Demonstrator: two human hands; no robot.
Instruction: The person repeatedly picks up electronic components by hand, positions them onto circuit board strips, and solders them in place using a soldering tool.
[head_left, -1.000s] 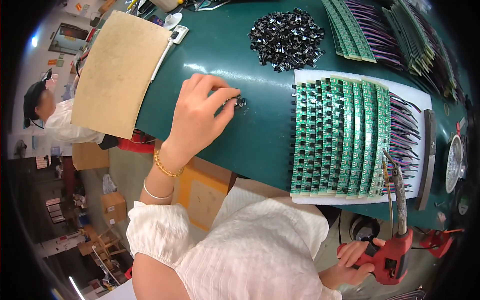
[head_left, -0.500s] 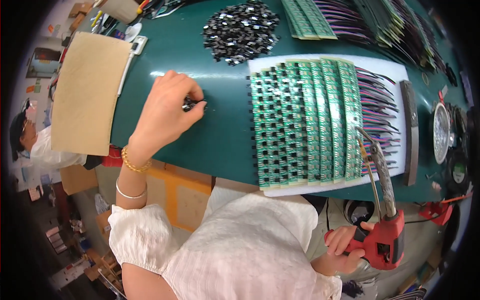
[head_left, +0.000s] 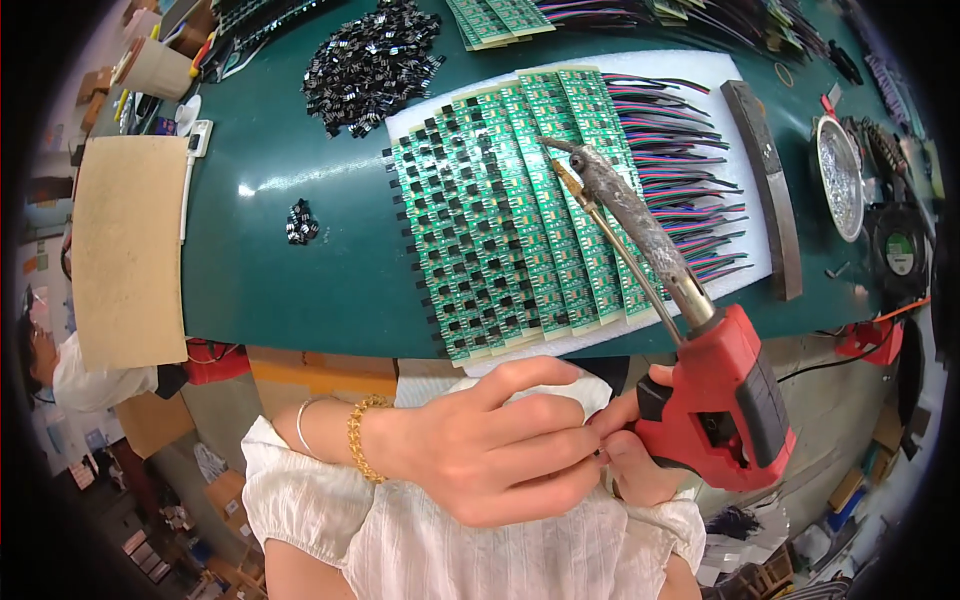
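My right hand (head_left: 645, 465) grips the red and black handle of a soldering gun (head_left: 720, 390), whose long metal barrel points up and left across the view. Its tip overlaps rows of green circuit boards (head_left: 540, 230), apparently above them. In front of my torso, my left hand (head_left: 515, 440) is closed, its fingertips meeting the right hand's fingers beside the handle. A tiny dark thing shows between them, too small to name. Small black parts stand along the left rows of boards; the right rows lack them. A little heap of these black parts (head_left: 301, 222) lies left of the boards.
The boards rest on a white foam sheet (head_left: 700, 68), wires trailing right toward a dark metal bar (head_left: 765, 190). A large black-parts pile (head_left: 370, 65) lies behind. A metal dish (head_left: 838, 178) stands right, a cardboard sheet (head_left: 130, 250) left. Another person (head_left: 95, 370) sits far left.
My left hand has left the small heap of black parts on the table and come right, to my right hand. The soldering gun has moved up and left in view, which itself has shifted.
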